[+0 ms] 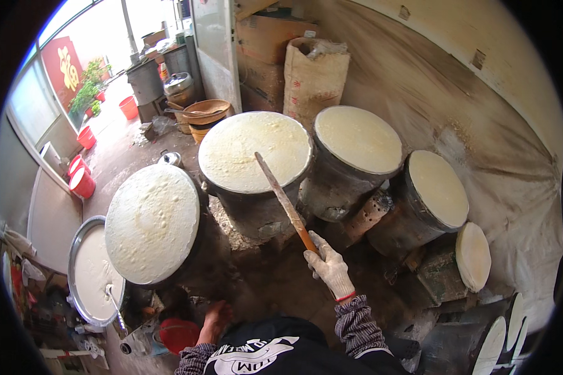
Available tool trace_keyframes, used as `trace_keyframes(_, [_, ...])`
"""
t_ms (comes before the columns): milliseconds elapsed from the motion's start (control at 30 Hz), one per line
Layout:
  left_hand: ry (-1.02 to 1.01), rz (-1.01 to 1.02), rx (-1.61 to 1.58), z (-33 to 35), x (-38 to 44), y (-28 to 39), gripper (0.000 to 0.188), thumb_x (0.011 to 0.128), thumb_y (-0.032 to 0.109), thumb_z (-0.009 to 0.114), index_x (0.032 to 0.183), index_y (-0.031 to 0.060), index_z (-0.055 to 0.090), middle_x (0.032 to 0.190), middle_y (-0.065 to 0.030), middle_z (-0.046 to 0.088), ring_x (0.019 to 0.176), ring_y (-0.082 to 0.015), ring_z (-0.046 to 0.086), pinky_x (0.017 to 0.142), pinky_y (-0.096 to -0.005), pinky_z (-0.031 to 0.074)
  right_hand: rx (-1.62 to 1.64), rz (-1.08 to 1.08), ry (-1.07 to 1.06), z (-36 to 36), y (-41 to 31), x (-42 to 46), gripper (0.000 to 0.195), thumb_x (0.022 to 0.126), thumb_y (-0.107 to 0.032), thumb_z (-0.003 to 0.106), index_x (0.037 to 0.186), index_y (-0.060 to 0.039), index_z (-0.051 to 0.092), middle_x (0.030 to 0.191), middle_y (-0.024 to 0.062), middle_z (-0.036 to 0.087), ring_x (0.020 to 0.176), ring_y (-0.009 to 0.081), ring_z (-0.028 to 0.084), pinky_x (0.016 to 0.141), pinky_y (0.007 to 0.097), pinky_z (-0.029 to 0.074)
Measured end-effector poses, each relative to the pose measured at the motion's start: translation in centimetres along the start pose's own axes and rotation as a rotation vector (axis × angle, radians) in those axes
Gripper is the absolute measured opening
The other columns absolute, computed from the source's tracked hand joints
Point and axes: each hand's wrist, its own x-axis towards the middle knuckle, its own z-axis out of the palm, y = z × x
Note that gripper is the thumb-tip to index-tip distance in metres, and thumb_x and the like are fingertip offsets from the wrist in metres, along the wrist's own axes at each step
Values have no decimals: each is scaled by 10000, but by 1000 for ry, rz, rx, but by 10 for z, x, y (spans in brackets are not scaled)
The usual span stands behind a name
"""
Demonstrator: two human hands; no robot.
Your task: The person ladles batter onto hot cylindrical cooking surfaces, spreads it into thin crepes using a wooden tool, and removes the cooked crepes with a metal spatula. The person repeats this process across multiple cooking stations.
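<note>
My right hand (330, 269), in a white knit work glove, grips a long flat wooden spatula (281, 194). Its far tip overlaps a thin round flatbread (244, 145) in my view; whether they touch I cannot tell. That flatbread covers the round griddle of a drum stove (258, 211). My left hand (218, 316) is bare and low before my body, its fingers dim and hard to make out. Beside it is a red plastic container (177, 335). To the left, another griddle bears a bubbled flatbread (152, 225). Pale batter (94, 276) with a ladle (115, 304) fills a metal basin (72, 267).
Two more drum stoves on the right carry flatbreads (359, 138) (438, 187). A round pale disc (473, 257) leans beyond them. A woven sack (315, 79) and cardboard boxes (267, 37) stand behind. Red buckets (82, 182) line the doorway side, and a lidded pot (170, 158) sits on the floor.
</note>
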Motion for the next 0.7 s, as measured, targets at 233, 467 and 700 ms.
trace_keyframes(233, [52, 1, -234, -44, -1, -26, 214, 896, 242, 648, 1030, 82, 602, 912, -111, 657, 795, -254, 644, 675, -421, 547, 716, 125, -462, 18, -19, 14, 470, 957, -291, 568, 1341, -46, 452, 758, 8, 531, 514, 55, 420, 467, 202, 358])
trace_keyframes(467, [228, 23, -275, -92, -47, -36, 176, 957, 261, 531, 963, 88, 564, 807, -74, 611, 704, -211, 611, 640, -368, 537, 506, 109, -658, 113, -75, 17, 475, 981, -272, 519, 1369, -22, 407, 789, 43, 574, 558, 75, 499, 495, 204, 405])
trace_keyframes(700, [484, 193, -504, -122, -83, -27, 211, 969, 257, 531, 1124, 114, 528, 957, -63, 636, 796, -183, 635, 693, -348, 543, -193, 22, -1264, 274, -95, -49, 435, 953, -86, 494, 1375, -11, 423, 867, 70, 636, 662, 123, 574, 622, 252, 486])
